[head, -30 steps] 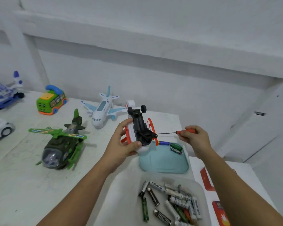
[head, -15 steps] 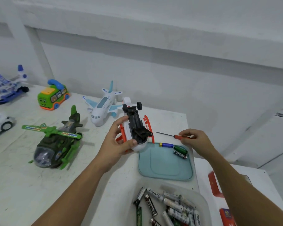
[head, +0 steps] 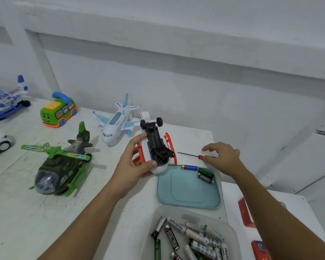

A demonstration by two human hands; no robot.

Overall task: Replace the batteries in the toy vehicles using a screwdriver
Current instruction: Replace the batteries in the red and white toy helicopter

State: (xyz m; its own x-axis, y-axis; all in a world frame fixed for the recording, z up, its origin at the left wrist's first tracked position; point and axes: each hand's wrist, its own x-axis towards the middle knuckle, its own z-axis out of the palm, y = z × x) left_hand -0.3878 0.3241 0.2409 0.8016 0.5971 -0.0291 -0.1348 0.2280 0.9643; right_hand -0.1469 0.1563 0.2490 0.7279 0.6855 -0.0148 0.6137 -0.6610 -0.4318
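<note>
Lying under slack, parted right grip point(head: 221, 156): screwdriver point(head: 192, 155); left grip point(head: 133, 164) clamps upturned toy point(head: 155, 145).

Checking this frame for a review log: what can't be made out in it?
Head view:
Upturned toy: battery bay too dark and small to show any batteries.
Screwdriver: handle end hidden under the right hand.
Battery tub: cut off by bottom edge.
White car: cut off by left edge.

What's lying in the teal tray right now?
In the teal tray, far right corner: a blue battery, a green battery, a black battery. The upturned toy in the left hand covers its far left corner.
</note>
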